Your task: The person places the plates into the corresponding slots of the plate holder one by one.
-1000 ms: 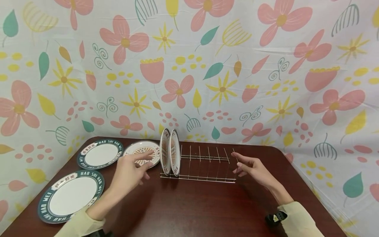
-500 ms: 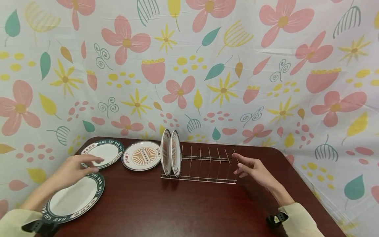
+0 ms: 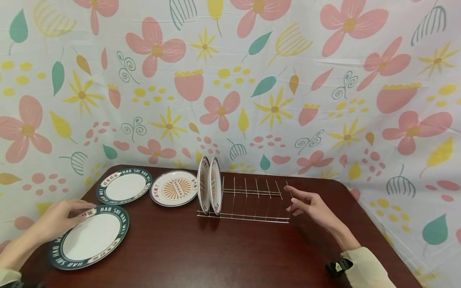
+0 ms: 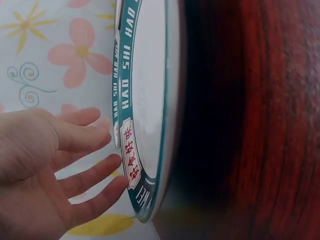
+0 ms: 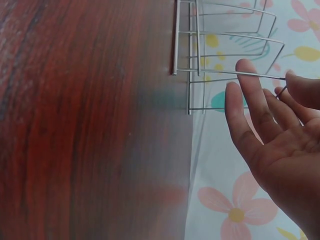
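My left hand (image 3: 61, 218) is at the far left rim of the nearest green-rimmed plate (image 3: 91, 236), which lies flat on the table. In the left wrist view its fingers (image 4: 100, 197) are spread loosely beside the lettered rim of that plate. With thumb and finger, my right hand (image 3: 311, 206) pinches the end wire of a metal dish rack (image 3: 252, 219); the thumb (image 5: 302, 91) shows at the wire's bend in the right wrist view. Two patterned plates stand upright in the rack's left slots, the front one (image 3: 215, 186) overlapping the other (image 3: 203, 184).
A second green-rimmed plate (image 3: 124, 186) lies flat behind the near one. To its right, a plate with an orange sunburst (image 3: 174, 189) lies flat close to the rack. The dark wooden table (image 3: 216, 256) ends at a flowered cloth backdrop (image 3: 230, 80).
My left hand has moved left and toward me, from above the sunburst plate to the near green-rimmed plate's rim. The right hand stays at the rack's end.
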`<action>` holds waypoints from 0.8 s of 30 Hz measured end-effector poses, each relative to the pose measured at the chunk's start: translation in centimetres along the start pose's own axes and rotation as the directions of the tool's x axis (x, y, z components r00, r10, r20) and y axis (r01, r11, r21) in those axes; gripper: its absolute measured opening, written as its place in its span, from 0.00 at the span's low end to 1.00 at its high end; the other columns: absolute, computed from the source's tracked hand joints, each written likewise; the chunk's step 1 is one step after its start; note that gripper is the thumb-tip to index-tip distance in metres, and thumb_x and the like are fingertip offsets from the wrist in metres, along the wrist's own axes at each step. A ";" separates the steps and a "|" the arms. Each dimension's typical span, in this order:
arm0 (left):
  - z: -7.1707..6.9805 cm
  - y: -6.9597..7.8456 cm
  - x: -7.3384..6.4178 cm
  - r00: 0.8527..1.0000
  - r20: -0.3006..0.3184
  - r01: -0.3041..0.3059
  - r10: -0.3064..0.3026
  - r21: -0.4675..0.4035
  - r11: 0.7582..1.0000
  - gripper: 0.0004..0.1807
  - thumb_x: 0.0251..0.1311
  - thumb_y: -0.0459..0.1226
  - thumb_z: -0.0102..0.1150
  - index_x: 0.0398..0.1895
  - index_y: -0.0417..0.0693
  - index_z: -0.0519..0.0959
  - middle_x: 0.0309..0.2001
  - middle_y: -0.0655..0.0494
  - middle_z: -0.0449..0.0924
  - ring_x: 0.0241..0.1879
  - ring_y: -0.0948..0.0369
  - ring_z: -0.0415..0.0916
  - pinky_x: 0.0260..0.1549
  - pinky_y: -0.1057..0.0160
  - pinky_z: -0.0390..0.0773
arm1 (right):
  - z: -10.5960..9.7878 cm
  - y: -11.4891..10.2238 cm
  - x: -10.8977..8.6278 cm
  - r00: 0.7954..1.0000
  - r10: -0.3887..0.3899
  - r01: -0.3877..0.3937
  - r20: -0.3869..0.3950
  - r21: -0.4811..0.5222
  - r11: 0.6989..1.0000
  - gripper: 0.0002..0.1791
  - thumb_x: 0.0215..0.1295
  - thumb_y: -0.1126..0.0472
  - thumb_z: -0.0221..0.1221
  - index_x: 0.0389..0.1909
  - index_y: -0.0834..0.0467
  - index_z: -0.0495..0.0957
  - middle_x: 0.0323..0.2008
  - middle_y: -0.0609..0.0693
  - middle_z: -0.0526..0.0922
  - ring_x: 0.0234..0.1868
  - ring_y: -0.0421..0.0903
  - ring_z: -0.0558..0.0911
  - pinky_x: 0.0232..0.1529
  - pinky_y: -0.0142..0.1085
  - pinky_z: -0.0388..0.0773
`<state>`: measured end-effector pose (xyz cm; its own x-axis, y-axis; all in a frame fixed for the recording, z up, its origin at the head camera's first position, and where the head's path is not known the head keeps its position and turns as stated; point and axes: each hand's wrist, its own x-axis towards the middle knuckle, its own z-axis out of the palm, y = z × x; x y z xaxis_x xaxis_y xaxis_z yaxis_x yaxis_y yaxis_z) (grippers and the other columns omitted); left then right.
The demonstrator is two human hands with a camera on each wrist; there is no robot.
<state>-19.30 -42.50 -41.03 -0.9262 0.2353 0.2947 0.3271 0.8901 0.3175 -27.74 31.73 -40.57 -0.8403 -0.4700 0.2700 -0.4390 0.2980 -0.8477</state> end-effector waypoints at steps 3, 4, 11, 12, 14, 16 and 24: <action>-0.2 -0.1 -0.2 1.000 0.011 0.026 -0.026 0.014 1.000 0.17 0.52 0.24 0.74 0.47 0.36 0.88 0.47 0.39 0.86 0.49 0.38 0.82 0.42 0.45 0.85 | 0.1 0.0 0.0 1.000 0.004 -0.004 0.000 0.000 1.000 0.27 0.82 0.66 0.54 0.77 0.69 0.64 0.66 0.32 0.76 0.44 0.60 0.88 0.41 0.50 0.88; -0.3 -0.2 -0.3 0.999 0.016 0.036 -0.036 0.013 0.999 0.17 0.52 0.24 0.74 0.47 0.35 0.88 0.47 0.37 0.86 0.49 0.37 0.82 0.41 0.42 0.84 | 0.1 0.1 0.0 1.000 0.006 -0.006 -0.001 0.000 1.000 0.27 0.82 0.66 0.54 0.77 0.69 0.64 0.66 0.32 0.76 0.44 0.60 0.88 0.41 0.51 0.88; -0.5 -0.5 -0.5 0.987 0.072 0.145 -0.143 -0.028 0.989 0.16 0.55 0.24 0.72 0.49 0.32 0.87 0.47 0.29 0.84 0.42 0.39 0.84 0.34 0.43 0.85 | 0.2 0.0 0.1 1.000 0.018 -0.018 -0.001 0.007 1.000 0.28 0.82 0.65 0.54 0.77 0.68 0.65 0.67 0.35 0.76 0.45 0.61 0.88 0.42 0.52 0.88; -0.4 -0.5 -0.6 0.985 0.076 0.157 -0.154 -0.032 0.987 0.17 0.56 0.24 0.72 0.50 0.33 0.87 0.48 0.29 0.84 0.41 0.41 0.85 0.33 0.47 0.85 | 0.2 -0.1 0.1 1.000 0.018 -0.018 -0.002 0.010 1.000 0.28 0.82 0.65 0.54 0.77 0.68 0.65 0.68 0.35 0.76 0.45 0.61 0.88 0.42 0.52 0.88; -0.3 -0.5 -0.8 0.986 0.077 0.154 -0.150 -0.053 0.987 0.18 0.56 0.25 0.73 0.51 0.34 0.87 0.48 0.30 0.84 0.39 0.45 0.85 0.31 0.54 0.84 | 0.2 -0.1 0.0 1.000 0.017 -0.017 -0.003 0.014 1.000 0.28 0.82 0.65 0.54 0.77 0.69 0.65 0.68 0.37 0.76 0.45 0.61 0.88 0.42 0.52 0.88; -0.2 -0.3 -0.9 0.986 0.083 0.153 -0.146 -0.086 0.984 0.19 0.57 0.26 0.73 0.53 0.34 0.87 0.49 0.32 0.84 0.37 0.52 0.84 0.29 0.60 0.82 | 0.2 -0.2 0.0 1.000 0.016 -0.016 -0.006 0.014 1.000 0.28 0.82 0.65 0.54 0.77 0.69 0.65 0.68 0.39 0.76 0.44 0.61 0.88 0.42 0.51 0.88; 0.5 1.4 -1.0 0.987 0.117 0.133 -0.107 -0.243 0.961 0.22 0.52 0.19 0.70 0.54 0.31 0.85 0.51 0.32 0.82 0.34 0.63 0.84 0.29 0.64 0.85 | 0.0 -0.1 0.0 1.000 0.017 -0.017 0.001 0.001 1.000 0.28 0.82 0.65 0.54 0.77 0.67 0.65 0.68 0.37 0.76 0.45 0.62 0.88 0.42 0.51 0.88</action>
<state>-17.98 -41.26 -41.35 -0.9715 0.1825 0.1514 0.2365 0.7918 0.5632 -27.69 31.75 -40.48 -0.8476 -0.4653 0.2550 -0.4239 0.3049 -0.8528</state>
